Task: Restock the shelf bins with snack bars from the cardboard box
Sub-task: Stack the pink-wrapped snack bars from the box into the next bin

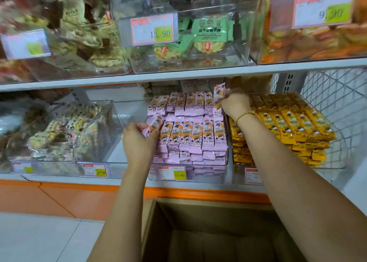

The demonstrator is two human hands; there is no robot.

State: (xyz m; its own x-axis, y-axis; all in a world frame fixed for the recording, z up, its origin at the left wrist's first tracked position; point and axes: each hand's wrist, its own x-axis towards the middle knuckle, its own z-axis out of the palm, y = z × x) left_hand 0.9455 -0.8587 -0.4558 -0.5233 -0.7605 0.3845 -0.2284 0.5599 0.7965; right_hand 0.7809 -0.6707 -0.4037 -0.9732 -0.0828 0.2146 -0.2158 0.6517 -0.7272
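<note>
A clear bin [155, 177] on the lower shelf is packed with rows of pink snack bars [195, 135]. My left hand [139, 140] grips one pink bar [153, 123] at the front left corner of the stack. My right hand [235, 102] pinches an upright pink bar [218, 94] at the back right of the same bin. An open cardboard box [198, 218] stands on the floor below my arms; the part of its inside that shows holds no bars.
A bin of yellow snack bars [288, 126] sits to the right, beside a wire mesh side panel [337, 94]. Clear bins of mixed bagged snacks [65, 130] stand to the left. The upper shelf [178, 74] carries more bins with price tags just above my hands.
</note>
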